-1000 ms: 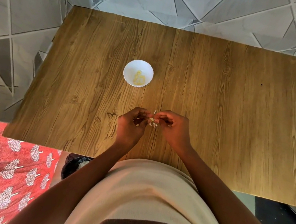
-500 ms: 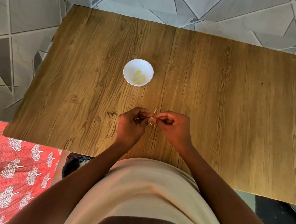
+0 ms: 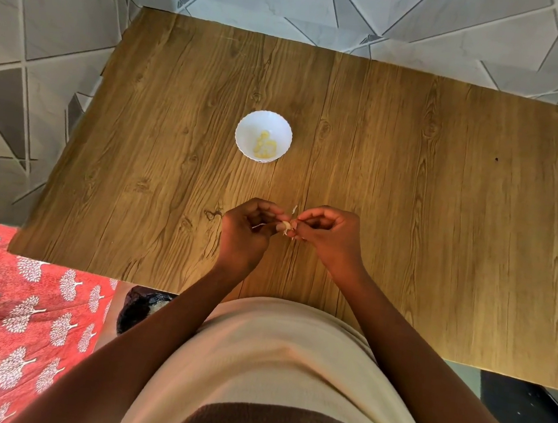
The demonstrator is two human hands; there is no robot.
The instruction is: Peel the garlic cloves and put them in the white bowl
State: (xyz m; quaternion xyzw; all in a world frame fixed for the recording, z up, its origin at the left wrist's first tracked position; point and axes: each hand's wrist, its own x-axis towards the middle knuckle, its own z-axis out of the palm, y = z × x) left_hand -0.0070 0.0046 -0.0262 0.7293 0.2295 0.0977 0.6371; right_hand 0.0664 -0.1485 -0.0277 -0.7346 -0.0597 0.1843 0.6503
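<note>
A small garlic clove (image 3: 286, 226) with papery skin sticking out is held between both hands above the near middle of the wooden table (image 3: 412, 177). My left hand (image 3: 246, 233) pinches the clove from the left with curled fingers. My right hand (image 3: 328, 239) pinches its skin from the right. A thin strip of peel (image 3: 294, 209) stands up between the fingertips. The white bowl (image 3: 244, 132) sits further back on the table, apart from the hands, with a few pale yellow peeled cloves (image 3: 264, 147) inside.
A patterned grey tiled floor surrounds the table. A red cloth with white tree prints (image 3: 19, 315) lies at the lower left, beside a dark object (image 3: 138, 306) under the table's near edge.
The hands stay at the same place above the table. The fingertips have shifted slightly on the clove and the skin is pulled a little further off.
</note>
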